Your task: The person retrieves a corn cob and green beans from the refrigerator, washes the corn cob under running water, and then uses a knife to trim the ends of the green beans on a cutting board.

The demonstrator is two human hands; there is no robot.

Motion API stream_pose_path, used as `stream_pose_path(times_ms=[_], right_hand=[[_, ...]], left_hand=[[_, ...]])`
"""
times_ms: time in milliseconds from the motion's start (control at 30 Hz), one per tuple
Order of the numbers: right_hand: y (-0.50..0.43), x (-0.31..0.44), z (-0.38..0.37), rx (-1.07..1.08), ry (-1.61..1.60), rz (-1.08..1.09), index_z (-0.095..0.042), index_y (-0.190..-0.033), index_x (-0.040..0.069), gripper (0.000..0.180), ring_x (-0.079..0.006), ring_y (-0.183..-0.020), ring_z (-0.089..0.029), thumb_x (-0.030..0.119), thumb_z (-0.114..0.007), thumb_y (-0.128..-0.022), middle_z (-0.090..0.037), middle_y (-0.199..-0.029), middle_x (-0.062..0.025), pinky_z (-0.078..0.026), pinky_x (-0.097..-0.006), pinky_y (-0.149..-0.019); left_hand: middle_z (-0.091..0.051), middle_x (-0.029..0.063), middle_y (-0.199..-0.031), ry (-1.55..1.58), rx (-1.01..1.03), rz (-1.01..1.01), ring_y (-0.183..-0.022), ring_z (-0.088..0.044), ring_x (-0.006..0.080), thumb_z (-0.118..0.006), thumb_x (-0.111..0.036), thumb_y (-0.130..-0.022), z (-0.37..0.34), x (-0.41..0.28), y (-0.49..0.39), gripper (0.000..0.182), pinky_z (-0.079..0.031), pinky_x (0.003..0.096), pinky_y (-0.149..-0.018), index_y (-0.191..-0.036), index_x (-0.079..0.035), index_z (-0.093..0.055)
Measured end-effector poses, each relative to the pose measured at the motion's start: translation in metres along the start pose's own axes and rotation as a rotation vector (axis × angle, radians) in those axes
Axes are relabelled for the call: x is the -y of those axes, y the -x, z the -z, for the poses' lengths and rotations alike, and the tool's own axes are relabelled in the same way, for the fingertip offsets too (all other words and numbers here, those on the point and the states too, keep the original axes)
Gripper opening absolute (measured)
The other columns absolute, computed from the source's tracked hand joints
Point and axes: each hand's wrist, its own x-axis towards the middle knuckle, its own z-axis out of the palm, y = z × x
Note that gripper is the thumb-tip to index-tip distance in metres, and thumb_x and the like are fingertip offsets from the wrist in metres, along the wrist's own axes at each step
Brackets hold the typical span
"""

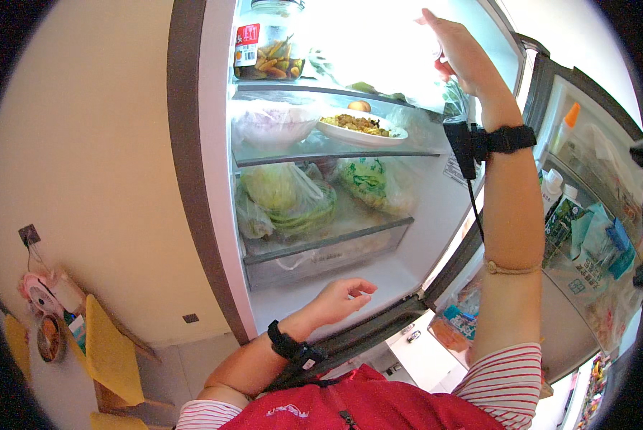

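Observation:
Before me stands an open fridge. My right hand (pixel 456 51) is raised at the bright upper shelf on the right, fingers bent; glare hides whether it touches anything. Leafy greens (pixel 455 99) lie just below it. Low in front of the fridge, my left hand (pixel 348 298) has its fingers loosely curled and apart, with nothing in it. A glass jar of pickles (pixel 273 54) is at the upper left. On the shelf beneath are a plastic-covered bowl (pixel 273 121), a white plate of food (pixel 362 129) and an egg (pixel 359 106). Bagged cabbage (pixel 270 185) and bagged greens (pixel 364 180) fill the lower shelf.
The open fridge door (pixel 561 322) on the right holds cartons (pixel 563 215), plastic packets (pixel 601 247) and a bottle with an orange cap (pixel 571 115). A wall (pixel 101 134) runs along the left. Yellow chairs (pixel 109 349) and a pink fan (pixel 42 295) are at the lower left.

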Motion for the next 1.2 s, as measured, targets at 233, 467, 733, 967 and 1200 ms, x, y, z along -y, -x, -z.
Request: stream_pose_path(times_ms=[233,467,733,967,1200], right_hand=[[-0.007,-0.013,-0.002,-0.048,0.643,0.762,-0.067,-0.095,-0.003,0.036,-0.0152,-0.064,-0.056,0.031,-0.058,-0.093,-0.062,-0.071,-0.0082,-0.048,-0.0320,-0.062],[0.014,-0.010,-0.015,0.037,0.401,0.625,-0.066,-0.096,0.000,0.031,-0.0243,-0.076,-0.059,0.030,-0.056,-0.094,-0.066,-0.087,-0.0131,-0.048,-0.0339,-0.071],[0.020,-0.020,0.018,0.218,0.819,0.306,-0.063,-0.104,-0.001,0.032,-0.0308,-0.080,-0.063,0.010,-0.059,-0.075,-0.067,-0.093,-0.0194,-0.050,-0.0354,-0.074],[0.026,-0.038,0.006,0.155,0.137,0.069,-0.067,-0.091,0.002,0.017,-0.0114,-0.060,-0.055,0.015,-0.063,-0.080,-0.059,-0.066,-0.0017,-0.045,-0.0263,-0.055],[0.009,-0.041,-0.007,-0.041,0.291,0.338,-0.067,-0.093,0.002,0.015,-0.0091,-0.057,-0.053,0.014,-0.064,-0.086,-0.061,-0.068,-0.0010,-0.042,-0.0246,-0.052]], left_hand=[[-0.066,0.0052,-0.105,0.059,0.026,0.039,-0.082,-0.062,0.0133,-0.061,-0.014,-0.088,-0.001,-0.001,-0.001,0.028,-0.053,0.0303,-0.074,-0.115,-0.005,-0.062],[-0.065,0.0055,-0.108,0.120,0.035,0.052,-0.089,-0.062,0.0130,-0.061,-0.013,-0.089,0.001,0.000,-0.002,0.027,-0.054,0.0305,-0.074,-0.114,-0.003,-0.061],[-0.064,0.0045,-0.106,0.212,0.042,0.134,-0.086,-0.059,0.0111,-0.060,-0.015,-0.089,-0.001,0.014,-0.006,0.028,-0.052,0.0284,-0.070,-0.116,-0.004,-0.060],[-0.064,0.0032,-0.105,0.172,0.046,0.149,-0.087,-0.059,0.0102,-0.059,-0.014,-0.091,0.003,0.011,-0.007,0.026,-0.052,0.0279,-0.072,-0.114,-0.004,-0.060],[-0.064,0.0032,-0.106,0.193,0.041,0.152,-0.089,-0.060,0.0105,-0.059,-0.014,-0.091,0.005,0.010,-0.007,0.025,-0.052,0.0284,-0.074,-0.114,-0.004,-0.061]])
